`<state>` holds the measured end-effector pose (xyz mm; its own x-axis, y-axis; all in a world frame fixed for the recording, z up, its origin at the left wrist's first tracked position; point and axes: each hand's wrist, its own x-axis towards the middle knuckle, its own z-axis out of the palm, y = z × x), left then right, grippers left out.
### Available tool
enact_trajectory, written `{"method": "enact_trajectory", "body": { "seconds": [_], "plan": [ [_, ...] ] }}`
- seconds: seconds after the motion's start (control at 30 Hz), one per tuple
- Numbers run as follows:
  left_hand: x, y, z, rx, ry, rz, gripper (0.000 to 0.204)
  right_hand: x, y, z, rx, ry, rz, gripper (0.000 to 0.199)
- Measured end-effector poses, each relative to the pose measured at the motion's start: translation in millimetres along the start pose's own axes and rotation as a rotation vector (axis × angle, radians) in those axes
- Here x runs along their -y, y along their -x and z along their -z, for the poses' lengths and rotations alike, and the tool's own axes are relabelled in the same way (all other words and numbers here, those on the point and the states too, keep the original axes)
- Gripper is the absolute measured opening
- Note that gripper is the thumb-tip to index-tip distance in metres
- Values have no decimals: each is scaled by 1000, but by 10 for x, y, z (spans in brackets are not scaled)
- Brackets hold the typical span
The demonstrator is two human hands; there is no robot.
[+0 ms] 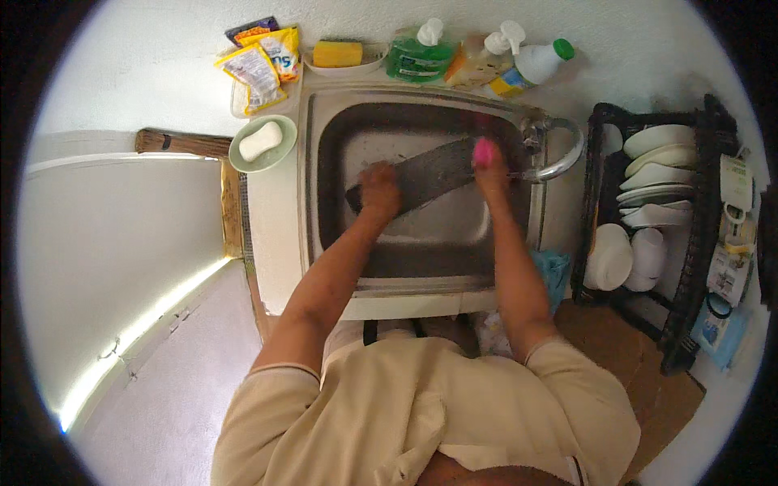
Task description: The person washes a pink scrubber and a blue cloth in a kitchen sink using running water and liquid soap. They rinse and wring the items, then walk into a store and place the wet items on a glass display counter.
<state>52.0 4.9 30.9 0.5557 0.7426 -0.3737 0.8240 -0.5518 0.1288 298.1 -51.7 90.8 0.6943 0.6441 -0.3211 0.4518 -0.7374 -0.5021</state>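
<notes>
A long, flat dark grey piece (433, 172), maybe cloth or a mat, lies slantwise over the metal sink (421, 243). Near its left end my left hand (379, 190) is closed on it, with the fingers somewhat blurred. My right hand (491, 176) is at the strip's right end, closed on a small bright pink thing (485, 152) whose kind I cannot make out. Just right of that hand the curved chrome tap (571, 154) reaches over the sink's edge. Whether water runs from it is not plain.
Behind the sink stand a green soap bottle (421, 58), other bottles, a yellow sponge (337, 54) in a dish and yellow packets (258, 73). A bowl with white soap (260, 142) sits left. On the right is a black dish rack (596, 174) with plates and cups.
</notes>
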Motion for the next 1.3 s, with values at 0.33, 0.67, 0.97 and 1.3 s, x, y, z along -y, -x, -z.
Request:
{"method": "enact_trajectory", "body": {
  "seconds": [0.33,0.67,0.97,1.3],
  "plan": [
    [-1230,-978,-257,-283,127,-800,65,-247,1297,704,-67,-524,74,62],
    [-463,-797,-378,-210,98,-781,63,18,1127,1037,79,-751,-31,63],
    [422,-248,35,-175,286,-6,67,260,159,-731,160,-641,307,64],
    [583,108,-213,-87,433,238,73,-166,-252,-859,231,41,239,68]
  ]
}}
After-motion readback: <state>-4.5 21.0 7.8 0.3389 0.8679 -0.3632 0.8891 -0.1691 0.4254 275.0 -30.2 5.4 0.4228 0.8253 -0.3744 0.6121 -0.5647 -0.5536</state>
